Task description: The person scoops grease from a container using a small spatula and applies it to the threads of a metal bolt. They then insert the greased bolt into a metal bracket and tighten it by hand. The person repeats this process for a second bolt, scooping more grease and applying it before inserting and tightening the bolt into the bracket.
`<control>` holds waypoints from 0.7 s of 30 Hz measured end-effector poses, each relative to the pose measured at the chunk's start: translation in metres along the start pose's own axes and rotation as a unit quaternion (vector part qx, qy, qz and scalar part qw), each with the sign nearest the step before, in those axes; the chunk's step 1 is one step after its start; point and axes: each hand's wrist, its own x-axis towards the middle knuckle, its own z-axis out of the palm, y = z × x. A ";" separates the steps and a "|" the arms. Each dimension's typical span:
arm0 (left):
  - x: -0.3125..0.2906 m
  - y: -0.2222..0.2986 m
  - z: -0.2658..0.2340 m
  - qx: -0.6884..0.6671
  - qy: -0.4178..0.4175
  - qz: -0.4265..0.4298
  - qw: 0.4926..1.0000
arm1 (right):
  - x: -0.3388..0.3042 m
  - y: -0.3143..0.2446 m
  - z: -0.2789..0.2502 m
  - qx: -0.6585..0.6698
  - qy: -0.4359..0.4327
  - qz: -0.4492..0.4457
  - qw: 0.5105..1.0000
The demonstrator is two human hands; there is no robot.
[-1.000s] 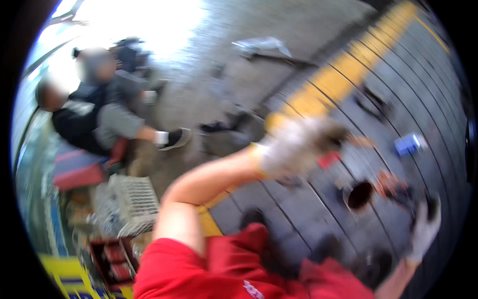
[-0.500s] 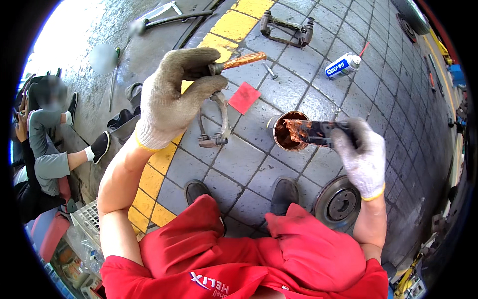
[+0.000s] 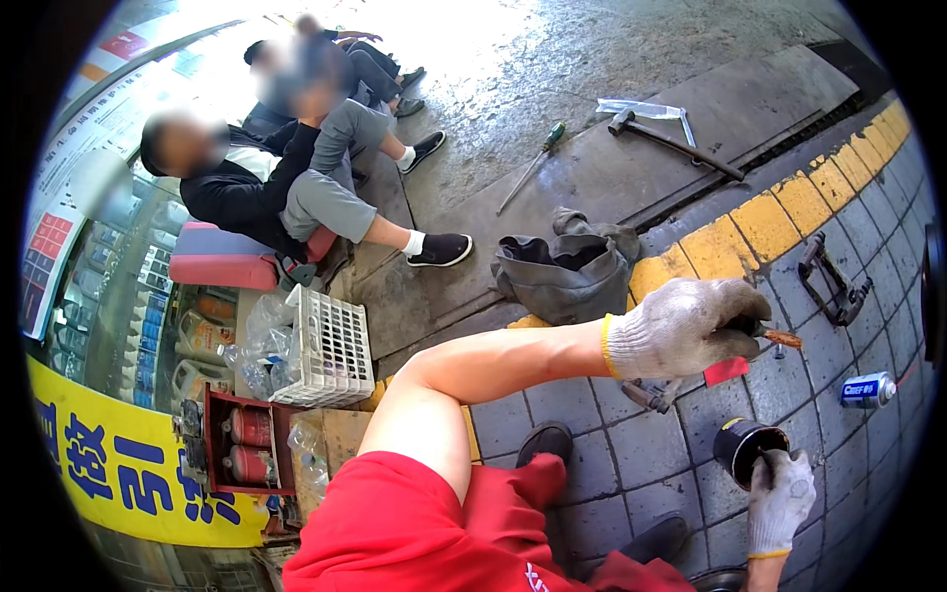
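My left hand (image 3: 691, 328), in a dirty white knit glove, is closed on a metal pin (image 3: 782, 337) whose protruding end is coated in orange-brown grease. Below it on the tiles stands a round open can (image 3: 742, 449) with a dark inside. At the can's mouth my gloved right hand (image 3: 781, 498) has its fingers curled down over the rim. The flat black tool it held a moment ago is hidden by the hand and can. Past the left hand lie a red square (image 3: 726, 371) and a metal bracket (image 3: 648, 395), partly covered by the glove.
A blue-and-white spray can (image 3: 868, 391) and another bracket (image 3: 832, 281) lie to the right. Beyond the yellow line are a grey cloth bag (image 3: 567, 271), a hammer (image 3: 681, 146) and a screwdriver (image 3: 531, 168). A white crate (image 3: 330, 345) stands left; seated people (image 3: 286, 187) are behind it.
The view has swung left, bringing in the seated people and crate. My right hand has brought the grease-covered flat tool down to the can. My left hand still grips the greased pin.
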 end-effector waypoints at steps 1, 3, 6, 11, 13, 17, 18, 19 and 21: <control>0.000 -0.001 -0.001 0.012 -0.002 -0.004 1.000 | 0.002 0.004 0.003 0.003 -0.010 -0.003 1.000; -0.004 -0.006 0.002 -0.012 0.020 -0.018 1.000 | 0.004 0.010 0.005 -0.013 -0.041 -0.016 0.999; -0.007 -0.010 0.005 -0.034 0.037 -0.033 0.998 | -0.003 0.025 0.016 -0.050 -0.009 -0.057 0.997; -0.013 -0.006 0.003 -0.100 0.050 -0.095 0.989 | 0.003 0.006 -0.015 -0.009 -0.117 0.049 0.992; -0.011 -0.007 0.006 -0.190 0.071 -0.134 0.970 | -0.005 0.002 -0.025 0.032 -0.018 0.029 0.999; -0.009 0.019 -0.011 -0.331 0.106 -0.271 0.898 | 0.018 -0.040 -0.069 0.325 0.009 0.116 0.939; -0.015 0.020 -0.013 -0.373 0.133 -0.302 0.867 | 0.025 -0.059 -0.081 0.388 0.004 0.123 0.913; -0.020 0.015 -0.009 -0.451 0.185 -0.293 0.823 | 0.027 -0.064 -0.067 0.450 0.014 0.095 0.888; -0.030 0.004 0.000 -0.518 0.178 -0.290 0.784 | 0.038 -0.078 -0.060 0.436 0.034 0.054 0.898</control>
